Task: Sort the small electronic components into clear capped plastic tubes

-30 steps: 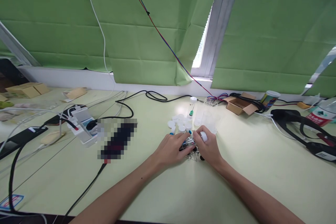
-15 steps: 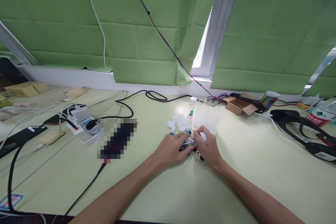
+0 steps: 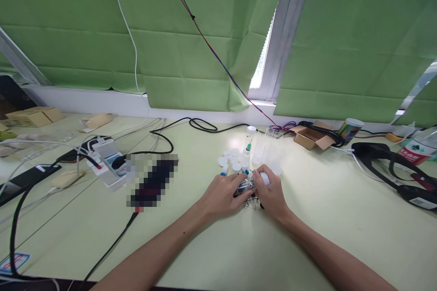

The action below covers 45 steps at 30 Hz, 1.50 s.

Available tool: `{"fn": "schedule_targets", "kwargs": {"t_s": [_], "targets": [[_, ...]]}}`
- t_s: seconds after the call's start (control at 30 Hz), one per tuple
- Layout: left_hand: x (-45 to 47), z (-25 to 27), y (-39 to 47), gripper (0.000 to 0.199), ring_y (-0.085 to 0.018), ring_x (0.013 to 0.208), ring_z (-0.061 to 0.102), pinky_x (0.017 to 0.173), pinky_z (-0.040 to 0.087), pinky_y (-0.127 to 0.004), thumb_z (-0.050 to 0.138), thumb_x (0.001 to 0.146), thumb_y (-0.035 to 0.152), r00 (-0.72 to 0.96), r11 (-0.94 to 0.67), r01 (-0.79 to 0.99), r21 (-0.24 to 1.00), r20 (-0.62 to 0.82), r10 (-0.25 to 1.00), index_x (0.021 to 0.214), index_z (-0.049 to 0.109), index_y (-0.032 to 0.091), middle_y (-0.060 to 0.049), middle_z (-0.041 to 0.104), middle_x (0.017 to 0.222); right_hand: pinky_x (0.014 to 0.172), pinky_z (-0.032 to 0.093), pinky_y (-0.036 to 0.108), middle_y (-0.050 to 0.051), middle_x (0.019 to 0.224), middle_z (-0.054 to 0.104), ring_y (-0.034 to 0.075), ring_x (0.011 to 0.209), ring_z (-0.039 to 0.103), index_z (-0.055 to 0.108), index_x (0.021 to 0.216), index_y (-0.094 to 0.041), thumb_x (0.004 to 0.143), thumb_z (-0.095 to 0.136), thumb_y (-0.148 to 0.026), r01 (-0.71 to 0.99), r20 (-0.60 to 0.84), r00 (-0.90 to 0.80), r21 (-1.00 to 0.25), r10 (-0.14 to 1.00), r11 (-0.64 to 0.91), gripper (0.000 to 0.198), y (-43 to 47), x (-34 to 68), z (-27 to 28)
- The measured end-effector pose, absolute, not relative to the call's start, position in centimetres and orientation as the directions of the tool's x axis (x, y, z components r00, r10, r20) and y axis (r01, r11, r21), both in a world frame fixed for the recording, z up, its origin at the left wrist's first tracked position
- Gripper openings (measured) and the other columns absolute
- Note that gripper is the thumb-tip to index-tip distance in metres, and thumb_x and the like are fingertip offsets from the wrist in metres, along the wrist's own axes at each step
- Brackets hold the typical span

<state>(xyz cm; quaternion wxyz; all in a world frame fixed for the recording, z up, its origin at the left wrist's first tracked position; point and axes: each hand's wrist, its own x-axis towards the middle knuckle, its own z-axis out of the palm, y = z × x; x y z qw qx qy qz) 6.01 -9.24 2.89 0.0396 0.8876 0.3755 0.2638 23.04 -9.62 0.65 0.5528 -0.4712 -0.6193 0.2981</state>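
My left hand (image 3: 221, 194) rests at the pile's left side, its thumb and fingers bent around something clear and shiny that is mostly hidden. Between both hands lies a pile of small metal pieces (image 3: 251, 202), thin and wiry, with some black and blue parts. My right hand (image 3: 273, 193) is closed, thumb and index tip together over the pile. Out of its grip sticks a round white cap (image 3: 264, 178); what lies under it is covered by the fingers. Several white round lids (image 3: 235, 159) sit just beyond my hands, near a green-hubbed dispensing needle (image 3: 249, 147).
Clear plastic containers (image 3: 271, 154) stand behind my right hand. Farther back are an opened cardboard box (image 3: 309, 137), a printed can (image 3: 351, 130) and black cables. A black headset-like frame (image 3: 392, 168) lies right. At left are a white power strip (image 3: 107, 163) and a blurred-out dark object (image 3: 153, 182).
Both hands stay at the pile almost unmoved. The fingers of my right hand have shifted very slightly, and the white cap with them.
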Motion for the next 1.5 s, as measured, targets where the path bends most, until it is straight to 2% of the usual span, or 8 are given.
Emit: {"fn": "schedule_targets", "kwargs": {"t_s": [0.6,0.77,1.0,1.13,1.27,1.5], "targets": [[6.03,3.05,-9.30,0.030,-0.018,0.066,0.066,0.051,0.035,-0.027,0.049,0.094,0.043,0.582,-0.717,0.650,0.252,0.441,0.683,0.112,0.059,0.021,-0.004,0.072,0.084,0.047,0.036,0.023,-0.006,0.055,0.041,0.012,0.048,0.041,0.044,0.073,-0.022,0.096,0.042,-0.040,0.287,0.419,0.037,-0.874,0.907,0.392,0.029,-9.77,23.13,0.61],[6.08,2.93,-9.33,0.028,-0.018,0.067,0.066,0.053,0.037,-0.027,0.050,0.093,0.043,0.570,-0.703,0.655,0.277,0.430,0.700,0.110,0.059,0.021,-0.003,0.072,0.085,0.047,0.035,0.024,-0.006,0.055,0.042,0.012,0.048,0.041,0.047,0.075,-0.021,0.096,0.042,-0.040,0.298,0.419,0.038,-0.871,0.907,0.390,0.028,-9.87,23.02,0.91],[6.07,2.92,-9.41,0.029,-0.018,0.070,0.066,0.056,0.037,-0.028,0.048,0.095,0.042,0.568,-0.697,0.660,0.281,0.420,0.708,0.114,0.058,0.022,-0.003,0.073,0.091,0.054,0.039,0.025,-0.003,0.064,0.053,0.013,0.055,0.048,0.057,0.087,-0.020,0.094,0.049,-0.040,0.346,0.454,0.036,-0.842,0.890,0.415,0.023,-9.91,22.94,1.32],[6.14,2.81,-9.38,0.027,-0.018,0.074,0.067,0.058,0.038,-0.028,0.048,0.095,0.038,0.568,-0.705,0.652,0.279,0.436,0.698,0.117,0.056,0.024,-0.003,0.073,0.097,0.051,0.038,0.024,-0.007,0.057,0.047,0.012,0.048,0.042,0.056,0.104,-0.020,0.091,0.057,-0.040,0.316,0.440,0.023,-0.855,0.898,0.411,0.024,-10.01,22.92,1.35],[6.15,2.77,-9.36,0.027,-0.019,0.073,0.067,0.056,0.036,-0.028,0.048,0.095,0.038,0.573,-0.713,0.647,0.270,0.445,0.688,0.116,0.056,0.023,-0.003,0.073,0.096,0.050,0.037,0.024,-0.008,0.056,0.045,0.012,0.049,0.042,0.054,0.112,-0.020,0.090,0.059,-0.039,0.275,0.433,0.028,-0.870,0.901,0.409,0.030,-10.13,22.72,1.46],[6.08,2.64,-9.28,0.026,-0.018,0.070,0.065,0.054,0.032,-0.028,0.046,0.096,0.039,0.574,-0.712,0.654,0.256,0.445,0.687,0.114,0.056,0.023,-0.002,0.072,0.094,0.049,0.036,0.024,-0.008,0.054,0.044,0.012,0.047,0.041,0.055,0.107,-0.020,0.089,0.059,-0.039,0.250,0.392,0.017,-0.892,0.920,0.376,0.026,-10.05,22.66,1.51]]}}
